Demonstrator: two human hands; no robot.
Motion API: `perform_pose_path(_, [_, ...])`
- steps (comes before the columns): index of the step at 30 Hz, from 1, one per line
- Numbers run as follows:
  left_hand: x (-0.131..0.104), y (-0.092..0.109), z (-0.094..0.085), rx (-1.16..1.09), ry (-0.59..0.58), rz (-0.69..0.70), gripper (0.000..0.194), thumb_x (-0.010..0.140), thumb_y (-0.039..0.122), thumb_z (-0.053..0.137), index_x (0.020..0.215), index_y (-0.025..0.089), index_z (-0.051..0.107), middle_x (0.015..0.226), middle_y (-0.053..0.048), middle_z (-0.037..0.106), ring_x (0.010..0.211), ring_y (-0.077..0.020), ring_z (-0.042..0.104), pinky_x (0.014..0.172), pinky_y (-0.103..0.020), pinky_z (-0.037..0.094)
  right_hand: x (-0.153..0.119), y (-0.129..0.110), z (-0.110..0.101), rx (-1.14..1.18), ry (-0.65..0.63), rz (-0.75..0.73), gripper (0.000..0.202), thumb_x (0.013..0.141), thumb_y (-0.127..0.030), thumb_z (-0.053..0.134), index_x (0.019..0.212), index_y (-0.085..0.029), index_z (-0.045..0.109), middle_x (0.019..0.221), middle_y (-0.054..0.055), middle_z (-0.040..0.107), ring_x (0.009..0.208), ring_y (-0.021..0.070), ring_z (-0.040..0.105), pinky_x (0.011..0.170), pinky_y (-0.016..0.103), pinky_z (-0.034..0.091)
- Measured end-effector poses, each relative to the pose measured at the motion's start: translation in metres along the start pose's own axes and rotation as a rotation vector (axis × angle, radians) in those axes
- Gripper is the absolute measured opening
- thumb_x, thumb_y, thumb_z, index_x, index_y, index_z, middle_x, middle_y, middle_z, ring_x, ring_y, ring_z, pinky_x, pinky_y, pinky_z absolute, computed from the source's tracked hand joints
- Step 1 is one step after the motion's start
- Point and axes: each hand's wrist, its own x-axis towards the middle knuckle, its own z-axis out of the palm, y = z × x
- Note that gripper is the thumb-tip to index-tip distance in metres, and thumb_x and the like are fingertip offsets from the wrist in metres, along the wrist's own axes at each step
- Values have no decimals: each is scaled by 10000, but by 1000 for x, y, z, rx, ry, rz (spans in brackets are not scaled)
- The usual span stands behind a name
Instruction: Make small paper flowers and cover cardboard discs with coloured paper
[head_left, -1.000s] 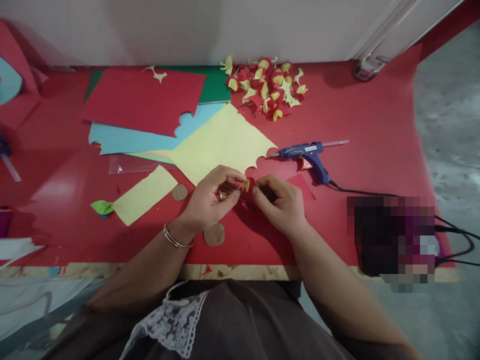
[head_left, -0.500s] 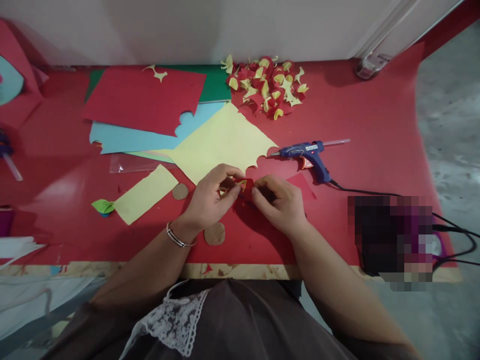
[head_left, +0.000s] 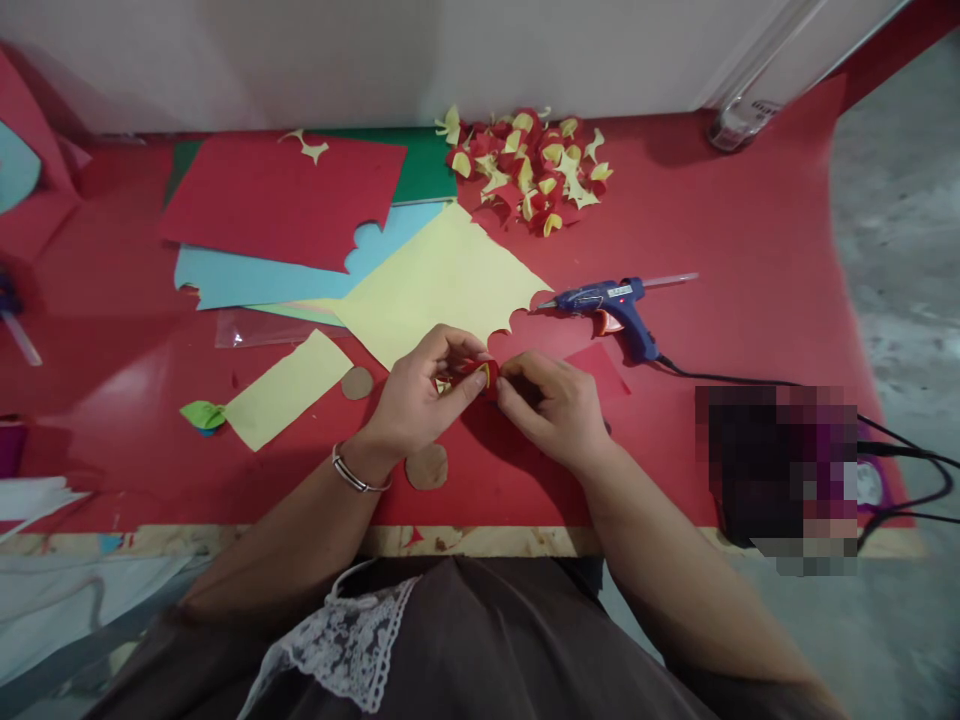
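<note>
Over the table (head_left: 750, 230), left fingers (head_left: 466, 394) and right fingers (head_left: 519, 402) pinch red paper (head_left: 493, 380).

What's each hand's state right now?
Left hand: closed, holding a small red-and-yellow paper piece.
Right hand: closed, pinching the same piece's edge.

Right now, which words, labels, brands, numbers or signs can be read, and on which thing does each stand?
None can be read with certainty.
Glue gun: pale label on its body, too small to read.
Clear container at the back right: dark letters, too blurred to read.
</note>
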Motion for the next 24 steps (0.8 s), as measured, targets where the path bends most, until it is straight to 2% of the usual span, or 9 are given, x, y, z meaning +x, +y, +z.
perform_pose_path(4, [1,0,1,-6,13,-20,124,989,264,750,1093,216,703,1046,-57,775,913,-149,755,798,-264,618,0,0,0,12,-14,-8,130,979,-217,608,850,-236,606,738,-2,654,624,140,578,605,268,433])
perform_pose_path(8, [1,0,2,-12,28,29,67,972,224,749,1017,210,703,1047,-57,794,917,-152,764,825,-281,629,0,-1,-1,-2,-32,-7,132,985,-221,602,854,-235,607,749,0,664,637,140,591,616,267,441])
perform_pose_path(12, [1,-1,2,0,65,68,131,952,190,759,1060,225,693,1078,-48,782,881,-144,758,793,-285,623,0,-1,-1,4,-25,-14,136,984,-211,599,850,-234,599,735,-7,646,625,135,571,607,265,431])
perform_pose_path(17, [0,-1,2,32,62,86,133,947,192,779,998,224,660,1120,-55,773,932,-156,753,803,-294,609,-1,0,0,7,-26,-8,140,985,-219,604,848,-237,588,737,-8,634,623,135,559,603,265,427])
perform_pose_path(24, [0,1,3,15,53,69,148,950,185,781,1045,232,677,1029,-24,759,931,-145,752,832,-283,613,0,0,-1,14,-24,-8,136,979,-216,610,845,-236,591,746,-4,642,629,138,565,603,265,425])
